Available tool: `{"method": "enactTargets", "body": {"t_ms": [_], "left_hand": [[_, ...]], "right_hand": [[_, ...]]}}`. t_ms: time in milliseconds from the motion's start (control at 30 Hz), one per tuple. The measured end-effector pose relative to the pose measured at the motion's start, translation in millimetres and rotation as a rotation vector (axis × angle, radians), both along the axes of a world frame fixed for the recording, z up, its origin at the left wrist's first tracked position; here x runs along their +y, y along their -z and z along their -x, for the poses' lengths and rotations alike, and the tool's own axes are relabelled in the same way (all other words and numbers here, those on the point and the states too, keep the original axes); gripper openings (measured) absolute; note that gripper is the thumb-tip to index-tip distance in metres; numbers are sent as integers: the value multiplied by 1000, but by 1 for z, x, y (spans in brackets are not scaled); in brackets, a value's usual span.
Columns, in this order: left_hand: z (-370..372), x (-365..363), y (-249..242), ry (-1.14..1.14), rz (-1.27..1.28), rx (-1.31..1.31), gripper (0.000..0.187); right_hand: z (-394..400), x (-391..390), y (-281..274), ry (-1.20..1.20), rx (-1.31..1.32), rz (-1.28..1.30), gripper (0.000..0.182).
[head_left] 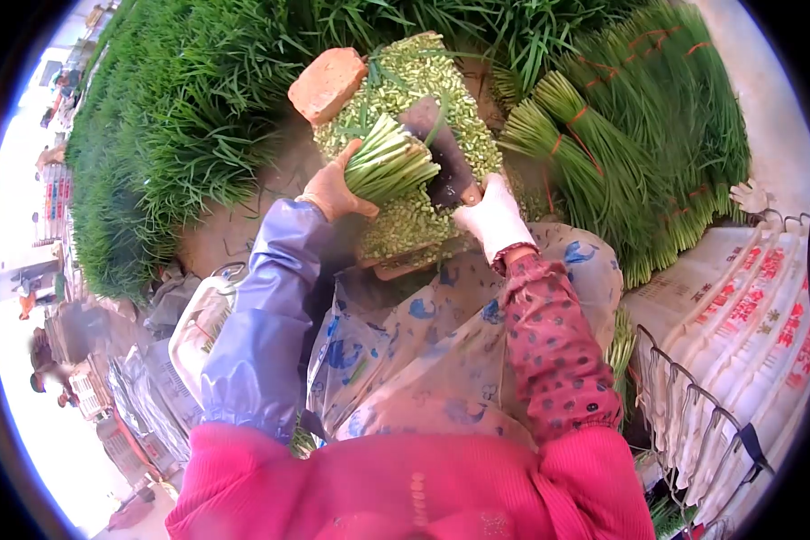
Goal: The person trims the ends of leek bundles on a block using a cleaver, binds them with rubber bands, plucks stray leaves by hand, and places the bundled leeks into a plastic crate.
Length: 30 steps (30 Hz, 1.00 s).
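My left hand (335, 187), in a light orange glove, is closed around a bunch of garlic chives (391, 162), its pale cut ends facing right. In my right hand (497, 219), which wears a white glove, is the handle of a knife with a broad dark blade (450, 171). The blade lies just right of the stalk ends, over a thick layer of chopped chive pieces (459, 90). These pieces cover most of the board (396, 267) under both hands. A reddish brick-like block (327, 84) sits at the board's far left corner.
Loose long green chives (180, 135) are heaped left and behind. Bundles tied with red bands (594, 144) lie to the right. White printed bags (729, 306) hang on a wire rack at right. A plastic apron with blue prints (414, 351) covers my lap.
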State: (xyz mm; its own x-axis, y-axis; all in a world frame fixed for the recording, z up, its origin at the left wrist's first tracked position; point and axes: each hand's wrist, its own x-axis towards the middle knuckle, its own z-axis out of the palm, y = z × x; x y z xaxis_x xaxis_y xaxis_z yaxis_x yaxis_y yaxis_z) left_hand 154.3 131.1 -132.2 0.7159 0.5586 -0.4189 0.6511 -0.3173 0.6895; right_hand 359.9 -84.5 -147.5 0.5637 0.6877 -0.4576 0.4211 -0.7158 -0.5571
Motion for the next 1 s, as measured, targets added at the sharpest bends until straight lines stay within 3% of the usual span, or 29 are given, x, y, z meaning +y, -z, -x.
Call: {"method": "enactTargets", "body": {"t_ms": [67,100,133,200,233,300,400,467,667,867,933,1000], "left_hand": [[-3,-6,11,-52,-35,22,134],[-8,-17,1,-54,-272,113,140],[-13,-27,-8,-55,-509,203,147],[-29,-40,-17,-30,-614,155,156],[-39,-48,-19,-55,-641,139,157],[-53,-60,-12,-105,-721,136,160],[-85,-56,-30,-161,-651,464,160],[-97,-45,-32,-124,-581,547,158],[-104,-18,-22,31,-479,669,143],[-94,-32,-4,-82,-892,432,122],[-98,-16,-12,-14,-528,526,115],[-98,-12,-14,-9,-474,517,109]], "right_hand": [[3,5,-7,286,569,-135,50],[2,7,-18,301,735,-167,42],[1,8,-25,301,742,-162,42],[-2,12,-33,305,819,-193,36],[2,14,-23,4,163,-360,35],[2,9,-41,46,122,-269,36],[-4,5,-88,58,1,-66,37],[-2,-10,-71,41,-243,-296,35],[9,-32,-87,-79,-210,-390,34],[15,-31,-69,-98,-140,-363,19],[14,-29,-68,-186,-160,-300,29],[13,-23,-71,-213,-142,-259,29]]}}
